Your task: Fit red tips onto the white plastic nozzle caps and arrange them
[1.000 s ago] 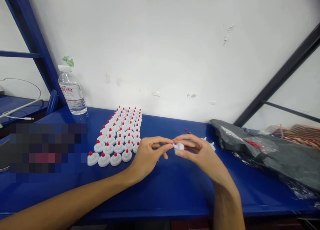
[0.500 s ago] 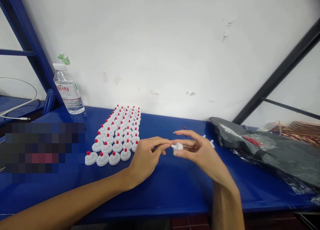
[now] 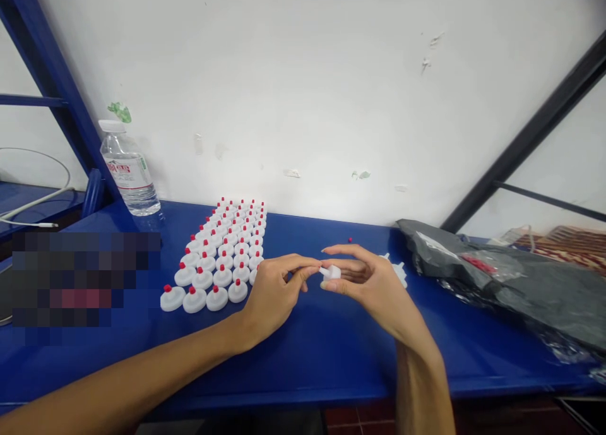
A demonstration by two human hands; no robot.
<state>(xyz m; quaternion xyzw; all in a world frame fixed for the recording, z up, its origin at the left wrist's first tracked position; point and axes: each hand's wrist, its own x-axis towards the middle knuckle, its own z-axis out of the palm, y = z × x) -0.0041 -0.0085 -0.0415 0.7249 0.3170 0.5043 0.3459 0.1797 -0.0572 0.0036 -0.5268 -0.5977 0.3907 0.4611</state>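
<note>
Currently, right of the red-tipped caps [image 3: 222,278], our right hand [image 3: 372,282] grasps a white nozzle [image 3: 333,272]; our left hand [image 3: 277,290] pinches closed at the nozzle's tip, contents unclear.

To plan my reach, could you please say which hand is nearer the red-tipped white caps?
Left. The left hand is just right of the red-tipped white caps, partly hiding a few; the right hand is farther right, holding a small white piece.

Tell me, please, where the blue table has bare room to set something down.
The blue table is bare between left forearm and right forearm, and further back between the red-tipped white pieces and small red piece. Those white rows and the grey bag crowd it.
</note>
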